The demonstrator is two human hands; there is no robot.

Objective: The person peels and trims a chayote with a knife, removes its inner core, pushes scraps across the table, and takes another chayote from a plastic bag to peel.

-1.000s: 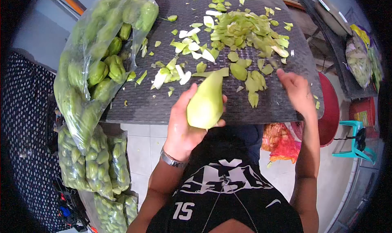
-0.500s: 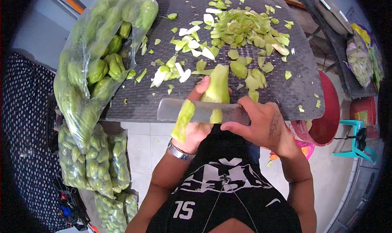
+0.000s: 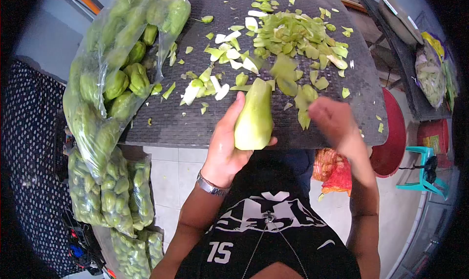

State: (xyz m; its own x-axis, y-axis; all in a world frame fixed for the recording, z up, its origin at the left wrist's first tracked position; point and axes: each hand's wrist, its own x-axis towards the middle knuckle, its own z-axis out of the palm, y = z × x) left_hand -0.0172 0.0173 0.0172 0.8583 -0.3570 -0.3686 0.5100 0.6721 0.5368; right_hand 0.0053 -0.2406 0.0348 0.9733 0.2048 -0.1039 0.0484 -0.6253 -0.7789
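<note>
I judge that peeling is the step in hand: the peeled chayote (image 3: 254, 116) looks pale and smooth over the side facing me. It sits in my left hand (image 3: 225, 141), narrow end pointing away from me, broad end low towards my palm. That grip is wrapped around it, thumb along its left flank, fingertips showing at its right. My right hand (image 3: 334, 121) is to the right of the chayote, apart from it and blurred; I cannot tell how far closed that grip is or whether it has hold of anything. Beyond the chayote and to its right, a heap of peelings (image 3: 295, 34) lies on the table (image 3: 168, 130); a plastic bag of green chayotes (image 3: 97, 59) is well to its left. The next move, I think, calls for turning it to check its hidden side for skin.
</note>
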